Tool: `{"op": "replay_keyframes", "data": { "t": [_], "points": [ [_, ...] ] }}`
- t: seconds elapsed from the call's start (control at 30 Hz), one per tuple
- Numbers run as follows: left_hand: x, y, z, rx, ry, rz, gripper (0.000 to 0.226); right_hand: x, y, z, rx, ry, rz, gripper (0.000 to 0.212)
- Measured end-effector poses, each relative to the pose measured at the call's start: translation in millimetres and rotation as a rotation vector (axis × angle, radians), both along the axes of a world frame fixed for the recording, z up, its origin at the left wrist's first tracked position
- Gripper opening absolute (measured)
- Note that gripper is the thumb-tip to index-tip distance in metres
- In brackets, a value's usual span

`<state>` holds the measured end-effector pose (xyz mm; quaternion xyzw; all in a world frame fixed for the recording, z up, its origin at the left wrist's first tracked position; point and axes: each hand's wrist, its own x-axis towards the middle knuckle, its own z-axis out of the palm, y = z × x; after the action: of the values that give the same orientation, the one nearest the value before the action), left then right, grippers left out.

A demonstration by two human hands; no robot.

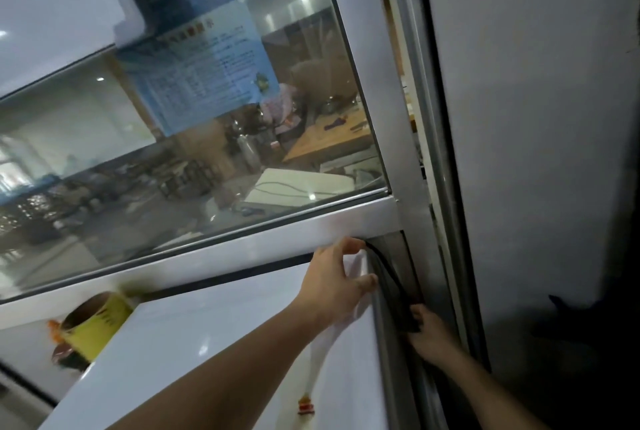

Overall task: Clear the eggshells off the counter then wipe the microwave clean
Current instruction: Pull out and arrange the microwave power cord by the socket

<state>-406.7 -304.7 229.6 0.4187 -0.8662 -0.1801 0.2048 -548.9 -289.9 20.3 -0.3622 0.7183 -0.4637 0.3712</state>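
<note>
The white microwave [214, 343] fills the lower middle, seen from above. My left hand [334, 286] is at its back right corner, fingers and thumb curled round a white cloth [320, 357]. The cloth trails toward me over the microwave top and ends in a red and yellow tag [306, 407]. My right hand [431, 334] reaches down into the dark gap between the microwave and the wall, fingers curled on a black cord [388, 267] that runs down from the window frame. No eggshells are in view.
A yellow cup [95, 325] stands left of the microwave, against the sill. A large window [207, 118] in an aluminium frame [277, 235] rises right behind the microwave. A plain grey wall [536, 152] closes the right side, leaving only a narrow gap.
</note>
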Motion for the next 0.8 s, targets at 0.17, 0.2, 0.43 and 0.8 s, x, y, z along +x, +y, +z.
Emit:
{"op": "replay_keyframes", "data": {
  "t": [0.17,0.2,0.43,0.8],
  "points": [
    [7,5,1,0.006,-0.005,0.012,0.046,-4,12,-3,-0.014,0.015,-0.030,0.022],
    [9,7,1,0.009,-0.006,0.013,0.047,-4,17,0,-0.013,0.023,-0.030,0.020],
    [18,29,5,0.039,0.019,-0.033,0.050,-21,69,29,-0.009,0.158,-0.023,0.019],
    [9,60,27,0.045,0.075,-0.132,0.052,-44,133,126,-0.070,0.389,-0.151,0.020]
  ]
}}
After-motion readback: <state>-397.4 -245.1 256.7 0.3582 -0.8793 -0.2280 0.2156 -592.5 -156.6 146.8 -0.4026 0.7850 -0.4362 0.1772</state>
